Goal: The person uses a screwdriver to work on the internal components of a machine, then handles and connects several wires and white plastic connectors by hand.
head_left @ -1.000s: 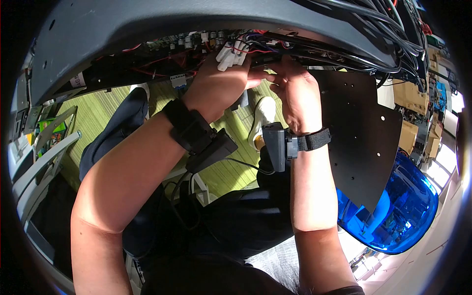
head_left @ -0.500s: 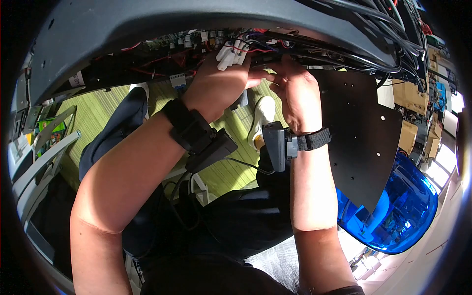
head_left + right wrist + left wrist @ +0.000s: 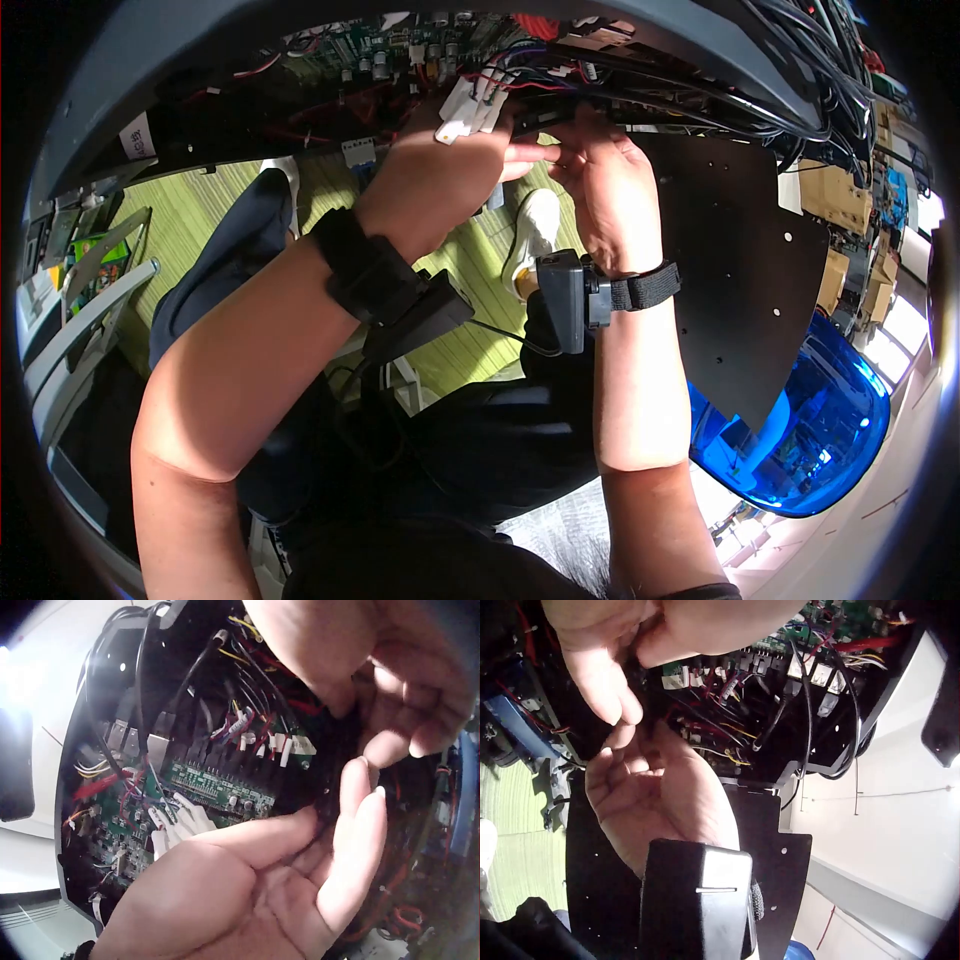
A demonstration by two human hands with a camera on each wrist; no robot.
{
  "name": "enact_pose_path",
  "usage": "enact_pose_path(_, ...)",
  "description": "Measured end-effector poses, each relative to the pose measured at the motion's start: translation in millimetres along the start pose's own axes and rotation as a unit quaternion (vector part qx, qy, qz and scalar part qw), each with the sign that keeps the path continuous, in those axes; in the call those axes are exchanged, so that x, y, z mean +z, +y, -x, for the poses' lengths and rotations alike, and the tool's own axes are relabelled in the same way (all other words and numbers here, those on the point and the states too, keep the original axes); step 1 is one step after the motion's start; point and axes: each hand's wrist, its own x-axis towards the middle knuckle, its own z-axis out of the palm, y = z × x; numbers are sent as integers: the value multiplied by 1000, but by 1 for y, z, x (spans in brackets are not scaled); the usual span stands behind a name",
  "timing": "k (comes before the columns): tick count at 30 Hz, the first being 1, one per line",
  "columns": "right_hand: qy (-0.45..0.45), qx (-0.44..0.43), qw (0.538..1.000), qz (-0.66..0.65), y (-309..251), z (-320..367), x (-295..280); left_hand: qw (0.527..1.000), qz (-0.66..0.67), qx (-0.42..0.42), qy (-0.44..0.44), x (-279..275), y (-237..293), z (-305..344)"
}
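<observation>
Both hands reach under the rim of a black housing (image 3: 290, 50) packed with circuit boards and wiring. My left hand (image 3: 440, 180) has its thumb and fingers bent toward a dark gap inside. White connectors (image 3: 470, 108) on thin wires hang over the back of this hand. Facing it, my right hand (image 3: 615, 190) has curled fingers, palm turned up in the left wrist view. The fingertips of the two hands meet or overlap in both wrist views. I cannot tell what the fingers hold, as it is hidden in shadow between them.
A green circuit board (image 3: 225, 784) with plugs and black cables lies inside the housing. Below it on the right hangs a black plate (image 3: 735, 270) with holes, beside a glossy blue shell (image 3: 825, 430). Another person's white shoe (image 3: 538, 225) shows on the green floor (image 3: 450, 350).
The head view has shifted, showing more of the circuit boards behind the rim. My left forearm appears slightly further left. Both hands stay at nearly the same spot.
</observation>
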Motion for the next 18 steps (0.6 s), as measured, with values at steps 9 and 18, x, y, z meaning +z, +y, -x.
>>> enact_pose_path(9,9,6,1000,16,2,-5,0,916,383,-80,93,9,5,-5)
enact_pose_path(18,6,2,1000,-9,5,-8,-1,991,-60,23,118,2,8,-5)
